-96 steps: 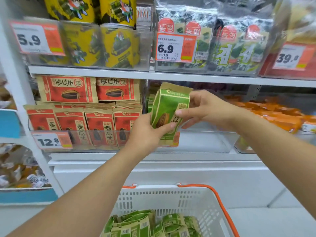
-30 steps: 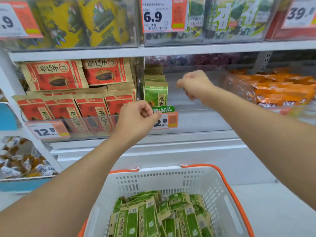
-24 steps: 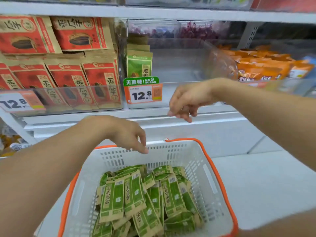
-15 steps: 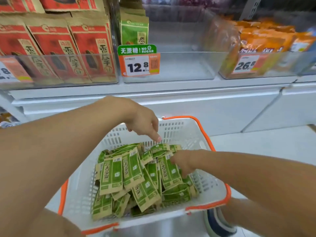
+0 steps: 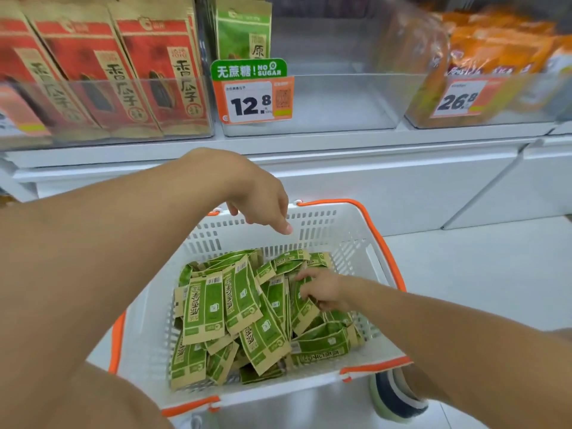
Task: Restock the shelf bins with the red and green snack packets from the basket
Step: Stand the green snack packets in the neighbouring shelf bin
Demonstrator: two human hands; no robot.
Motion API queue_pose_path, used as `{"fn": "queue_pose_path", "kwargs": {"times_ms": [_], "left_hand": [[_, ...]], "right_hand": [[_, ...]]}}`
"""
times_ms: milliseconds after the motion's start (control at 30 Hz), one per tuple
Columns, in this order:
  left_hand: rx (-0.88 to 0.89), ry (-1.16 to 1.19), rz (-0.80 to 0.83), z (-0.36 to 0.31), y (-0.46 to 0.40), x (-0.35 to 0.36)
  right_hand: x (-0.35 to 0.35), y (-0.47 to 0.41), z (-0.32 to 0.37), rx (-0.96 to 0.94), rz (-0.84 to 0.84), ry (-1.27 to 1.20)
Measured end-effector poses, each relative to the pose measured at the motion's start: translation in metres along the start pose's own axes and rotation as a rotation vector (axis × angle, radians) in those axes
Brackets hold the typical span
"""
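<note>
A white basket with an orange rim [image 5: 392,264] stands low in front of the shelf and holds several green snack packets [image 5: 204,308]. My right hand [image 5: 322,291] is down among them, its fingers curled on the top edge of one green packet [image 5: 301,308]. Over the basket's far side hangs my left hand [image 5: 263,205], fingers drooping and holding nothing. On the shelf, a clear bin [image 5: 340,97] has a few upright green packets [image 5: 244,35] at its left end. To its left, a second bin is packed with red packets [image 5: 154,72].
A 12.8 price tag [image 5: 252,100] is clipped to the green bin's front. To the right stands a bin of orange packets [image 5: 495,54] with a 26.8 tag. White cabinet fronts lie below the shelf. A shoe [image 5: 396,397] is on the floor beside the basket.
Both hands came down from the shelf bin after leaving a green packet there. The view tilted down to the basket, and my right hand reached into the green packets.
</note>
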State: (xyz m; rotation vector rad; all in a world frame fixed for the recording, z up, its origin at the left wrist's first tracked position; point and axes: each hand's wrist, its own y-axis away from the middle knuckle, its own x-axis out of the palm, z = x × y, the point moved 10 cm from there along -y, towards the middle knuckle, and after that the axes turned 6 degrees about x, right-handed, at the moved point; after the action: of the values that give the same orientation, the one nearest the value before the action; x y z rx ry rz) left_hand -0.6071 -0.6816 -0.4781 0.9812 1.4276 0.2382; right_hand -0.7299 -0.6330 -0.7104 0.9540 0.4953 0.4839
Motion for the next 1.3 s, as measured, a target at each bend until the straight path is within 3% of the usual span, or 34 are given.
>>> {"fn": "queue_pose_path", "kwargs": {"times_ms": [100,233,300,400,467,533,667,767,867,933,1000,1133,1300], "left_hand": [[-0.008,0.019,0.002,0.008,-0.001,-0.002],[0.029,0.11,-0.09,0.014,0.005,-0.02],[0.144,0.286,-0.335,0.007,0.014,-0.051],[0.278,0.621,-0.914,0.02,0.047,-0.112],[0.276,0.9,-1.072,0.038,0.064,-0.126],[0.263,1.081,-1.068,0.051,0.07,-0.127],[0.259,1.05,-1.076,0.057,0.079,-0.123],[0.119,0.939,-1.372,0.085,0.102,-0.132],[-0.06,0.946,-1.622,0.115,0.128,-0.129],[-0.081,0.927,-1.639,0.12,0.129,-0.127],[-0.091,0.895,-1.655,0.119,0.128,-0.127],[-0.158,0.89,-1.71,0.122,0.129,-0.124],[-0.209,0.899,-1.608,0.125,0.115,-0.115]], "right_hand": [[-0.036,0.03,0.044,0.04,0.085,-0.123],[-0.097,0.115,0.138,-0.106,0.157,-0.285],[-0.111,0.161,0.184,-0.254,0.259,-0.446],[-0.12,0.208,0.233,-0.475,0.345,-0.578],[-0.129,0.221,0.257,-0.588,0.218,-0.483],[-0.137,0.236,0.281,-0.686,0.017,-0.28],[-0.122,0.275,0.324,-0.987,-0.121,0.078],[-0.128,0.304,0.351,-1.204,-0.224,0.091],[-0.154,0.335,0.373,-1.339,-0.478,0.143],[-0.168,0.334,0.38,-1.34,-0.619,0.227],[-0.173,0.311,0.382,-1.276,-0.642,0.293],[-0.17,0.239,0.375,-1.035,-0.465,0.175],[-0.163,0.194,0.372,-0.878,-0.408,0.145]]}}
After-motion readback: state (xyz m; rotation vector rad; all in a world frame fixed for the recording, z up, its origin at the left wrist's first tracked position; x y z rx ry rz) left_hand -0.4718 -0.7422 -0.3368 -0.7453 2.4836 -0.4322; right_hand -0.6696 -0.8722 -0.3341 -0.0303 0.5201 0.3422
